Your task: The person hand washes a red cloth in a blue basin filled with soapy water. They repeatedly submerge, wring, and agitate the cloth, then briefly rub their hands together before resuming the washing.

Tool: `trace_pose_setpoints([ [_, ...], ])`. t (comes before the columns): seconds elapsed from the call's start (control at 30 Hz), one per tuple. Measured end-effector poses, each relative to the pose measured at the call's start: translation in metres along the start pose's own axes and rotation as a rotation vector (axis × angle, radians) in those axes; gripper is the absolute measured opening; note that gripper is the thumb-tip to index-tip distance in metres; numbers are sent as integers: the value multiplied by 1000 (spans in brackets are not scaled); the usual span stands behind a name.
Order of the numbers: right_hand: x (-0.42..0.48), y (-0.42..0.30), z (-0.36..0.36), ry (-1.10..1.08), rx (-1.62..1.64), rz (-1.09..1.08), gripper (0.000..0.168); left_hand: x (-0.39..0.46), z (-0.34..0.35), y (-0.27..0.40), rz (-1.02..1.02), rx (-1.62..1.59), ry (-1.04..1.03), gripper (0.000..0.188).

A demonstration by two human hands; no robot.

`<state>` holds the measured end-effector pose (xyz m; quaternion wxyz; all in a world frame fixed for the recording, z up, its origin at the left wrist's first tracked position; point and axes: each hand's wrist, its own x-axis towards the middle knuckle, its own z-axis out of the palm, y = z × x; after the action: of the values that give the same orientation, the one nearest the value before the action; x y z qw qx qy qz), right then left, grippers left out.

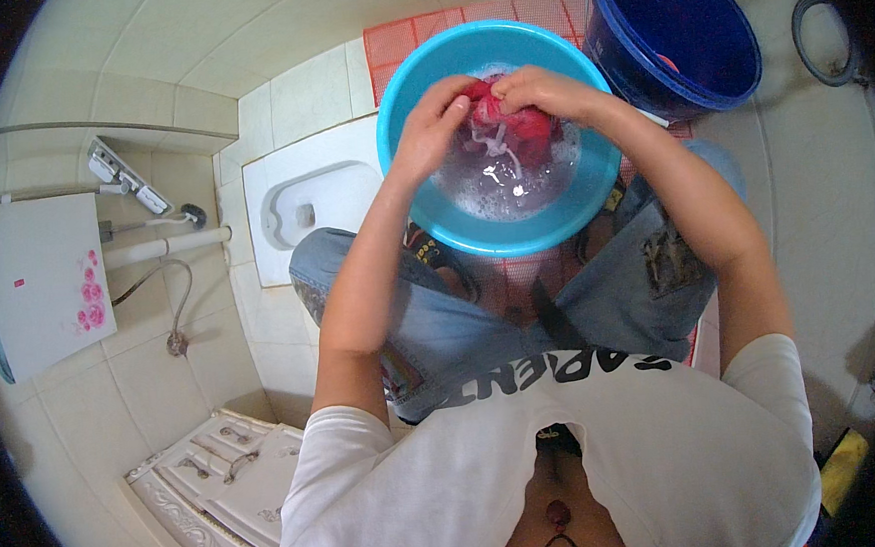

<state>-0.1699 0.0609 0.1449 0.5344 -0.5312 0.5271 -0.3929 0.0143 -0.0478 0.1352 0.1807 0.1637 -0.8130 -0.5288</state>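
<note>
A light-blue plastic basin (511, 244) stands on the floor in front of me, between my knees. Cloudy, sudsy water (477, 184) fills its lower part. My left hand (439, 119) and my right hand (543, 94) grip a wet red garment (530, 136) over the water, the two close together near the basin's far side. White drawstrings (501, 149) trail from the cloth into the suds. Part of the garment lies in the water, and my fingers hide some of it.
Red mesh matting (430, 29) lies under the basin. A dark blue bucket (674, 33) stands beyond it at the right. To the left are a white squat toilet (316, 194), a wall pipe (169, 248), a brush (192, 215) and a white cabinet (218, 497).
</note>
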Motion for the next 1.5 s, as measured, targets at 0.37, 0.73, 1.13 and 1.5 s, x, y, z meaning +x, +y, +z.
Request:
trace_pose_setpoints([
  [0.37, -8, -42, -21, 64, 330, -165, 17, -9, -18, 39, -90, -331, -226, 25],
  [0.73, -1, -19, -28, 143, -135, 14, 18, -12, -21, 27, -379, -40, -103, 18],
  [1.13, -4, -16, -36, 31, -320, 134, 22, -14, -30, 16, -583, -277, -183, 27],
  [1.5, 9, -16, -9, -14, -167, 122, 24, -9, -1, 18, -294, -262, -161, 20],
])
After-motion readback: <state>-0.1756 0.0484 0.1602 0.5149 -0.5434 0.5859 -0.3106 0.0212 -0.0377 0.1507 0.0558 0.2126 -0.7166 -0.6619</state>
